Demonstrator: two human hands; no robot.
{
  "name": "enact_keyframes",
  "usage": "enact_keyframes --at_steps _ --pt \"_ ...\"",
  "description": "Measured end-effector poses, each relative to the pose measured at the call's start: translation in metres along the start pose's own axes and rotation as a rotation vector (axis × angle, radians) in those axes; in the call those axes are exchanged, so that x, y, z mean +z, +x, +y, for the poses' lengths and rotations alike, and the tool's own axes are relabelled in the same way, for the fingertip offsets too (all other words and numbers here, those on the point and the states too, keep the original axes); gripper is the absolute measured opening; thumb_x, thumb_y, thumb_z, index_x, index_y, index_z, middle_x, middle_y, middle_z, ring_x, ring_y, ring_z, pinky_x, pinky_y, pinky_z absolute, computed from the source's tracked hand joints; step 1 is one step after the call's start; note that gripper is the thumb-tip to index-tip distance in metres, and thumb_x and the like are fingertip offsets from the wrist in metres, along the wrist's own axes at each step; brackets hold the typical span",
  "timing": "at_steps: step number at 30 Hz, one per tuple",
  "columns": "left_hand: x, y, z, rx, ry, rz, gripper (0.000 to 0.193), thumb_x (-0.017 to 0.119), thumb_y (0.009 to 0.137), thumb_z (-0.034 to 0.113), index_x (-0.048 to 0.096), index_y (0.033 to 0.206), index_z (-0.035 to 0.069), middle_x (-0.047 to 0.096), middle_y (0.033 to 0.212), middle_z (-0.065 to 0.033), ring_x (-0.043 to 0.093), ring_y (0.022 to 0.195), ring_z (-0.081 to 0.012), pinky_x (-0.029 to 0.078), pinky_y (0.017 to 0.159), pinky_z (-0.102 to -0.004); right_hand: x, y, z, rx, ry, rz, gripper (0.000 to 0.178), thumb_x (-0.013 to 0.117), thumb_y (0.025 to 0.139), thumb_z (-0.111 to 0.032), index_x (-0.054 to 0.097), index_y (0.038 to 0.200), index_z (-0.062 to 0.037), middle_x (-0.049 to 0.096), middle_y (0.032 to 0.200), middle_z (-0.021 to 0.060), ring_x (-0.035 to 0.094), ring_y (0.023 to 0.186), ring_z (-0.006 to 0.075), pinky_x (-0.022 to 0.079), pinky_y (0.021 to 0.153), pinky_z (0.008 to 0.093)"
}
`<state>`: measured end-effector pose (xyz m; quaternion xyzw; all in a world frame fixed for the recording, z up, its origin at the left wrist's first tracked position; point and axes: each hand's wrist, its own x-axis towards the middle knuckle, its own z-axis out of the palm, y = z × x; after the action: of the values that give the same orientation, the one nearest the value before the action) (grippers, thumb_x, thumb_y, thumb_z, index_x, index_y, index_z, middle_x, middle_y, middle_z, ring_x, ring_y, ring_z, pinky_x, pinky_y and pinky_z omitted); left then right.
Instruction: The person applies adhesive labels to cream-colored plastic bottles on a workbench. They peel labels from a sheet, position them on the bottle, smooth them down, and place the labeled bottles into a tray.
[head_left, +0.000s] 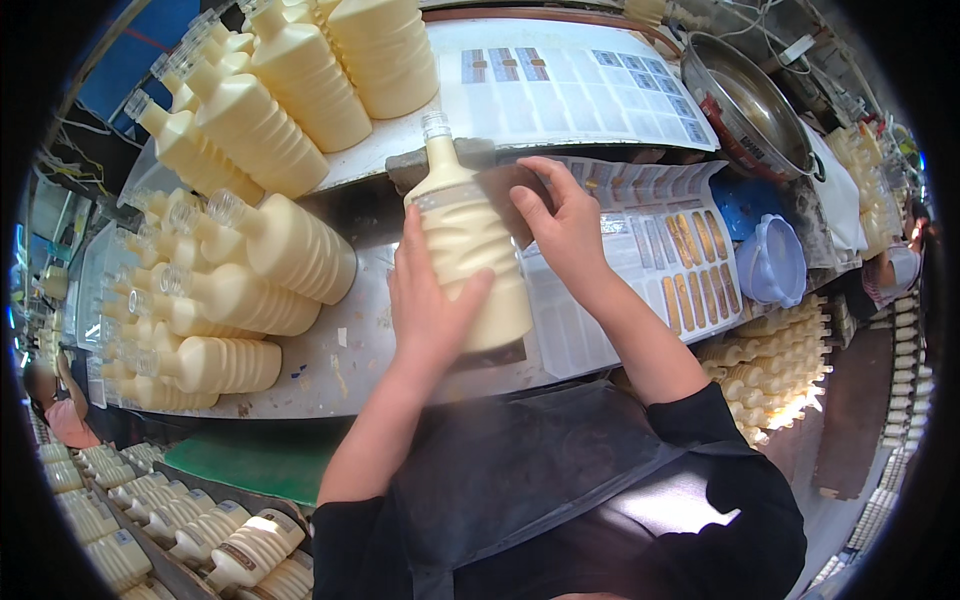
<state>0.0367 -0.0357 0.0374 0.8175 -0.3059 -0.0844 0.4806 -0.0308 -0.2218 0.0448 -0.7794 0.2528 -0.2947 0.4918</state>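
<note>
A cream-coloured ribbed bottle (492, 262) with a clear threaded neck lies on its side on the worktable, neck pointing away from me. My left hand (425, 305) grips its left side, with the thumb across the ribs. A translucent band (448, 197) crosses the bottle below its shoulder. In my right hand (568, 225) is a thin, dark brown flat piece (510, 195), pinched between thumb and fingers. Its edge is at the bottle's upper right, by the band; whether it touches I cannot tell. A sheet of gold and silver labels (655, 265) lies beside my right forearm.
Several cream bottles (295, 250) are stacked on the left, with more bottles (300, 75) standing behind. A second label sheet (590, 125) covers the raised shelf. Toward the right are a metal basin (755, 105) and a lilac bucket (772, 262). Rows of bottles (225, 530) fill the lower left.
</note>
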Motion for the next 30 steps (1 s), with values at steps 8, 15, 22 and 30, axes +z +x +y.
enact_keyframes --at_steps 8,15,22,30 --pt "0.002 -0.001 0.001 -0.208 -0.230 0.003 0.113 0.083 0.076 0.034 0.017 0.161 -0.001 0.046 0.148 -0.0273 0.051 0.134 -0.0412 0.042 0.113 -0.0460 -0.049 0.030 0.027 0.016 0.367 0.022 0.020 0.061 0.100 -0.005 0.066 0.119 -0.0032 0.070 0.110 0.0051 0.065 0.100 0.0122 0.052 0.090 0.0284" --pt "-0.004 0.001 0.017 -0.160 0.042 0.039 0.107 0.083 0.077 0.027 0.022 0.160 -0.001 0.050 0.148 -0.0287 0.053 0.134 -0.0396 0.042 0.113 -0.0445 -0.131 0.051 0.042 0.044 -0.473 0.239 0.017 0.062 0.091 -0.019 0.073 0.094 -0.0058 0.070 0.080 0.0148 0.068 0.076 0.0324 0.054 0.072 0.0420" --pt "-0.007 -0.019 0.012 -0.161 -0.249 -0.038 0.098 0.071 0.084 0.015 0.014 0.162 -0.001 0.033 0.159 -0.0264 0.040 0.144 -0.0361 0.032 0.119 -0.0446 -0.180 0.093 0.064 -0.108 -1.002 0.483 0.031 0.059 0.088 -0.012 0.071 0.116 -0.0060 0.064 0.112 0.0162 0.068 0.096 0.0386 0.055 0.085 0.0481" --pt "0.000 -0.024 0.012 -0.159 -0.280 0.013 0.095 0.070 0.084 0.012 0.016 0.162 0.003 0.035 0.157 -0.0245 0.039 0.144 -0.0352 0.030 0.120 -0.0444 -0.196 0.086 0.072 -0.117 -1.199 0.183 0.032 0.065 0.086 -0.012 0.071 0.117 -0.0075 0.068 0.127 0.0113 0.069 0.104 0.0356 0.056 0.090 0.0443"
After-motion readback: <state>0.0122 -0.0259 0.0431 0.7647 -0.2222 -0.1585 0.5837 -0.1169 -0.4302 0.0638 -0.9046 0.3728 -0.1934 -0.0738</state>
